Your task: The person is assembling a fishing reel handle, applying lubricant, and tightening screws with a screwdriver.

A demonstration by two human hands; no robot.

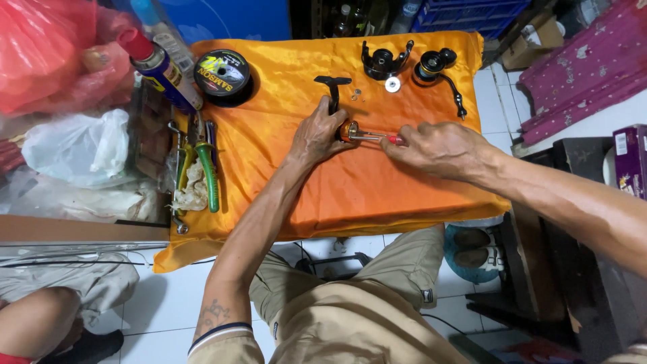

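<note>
Left hand [317,135] gripped an orange reel part [348,130], right hand [435,147] grasped a red-handled screwdriver [377,136] (tip at the part), orange cloth [350,189] beneath.

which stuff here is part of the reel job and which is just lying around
In hand:
- left hand holding the orange reel part and black T-handle
- right hand on the red-handled screwdriver
- black rotor, spool with crank, washer on the orange cloth

Lying about:
- line spool
- spray can
- green-handled pliers
- plastic bags
</note>
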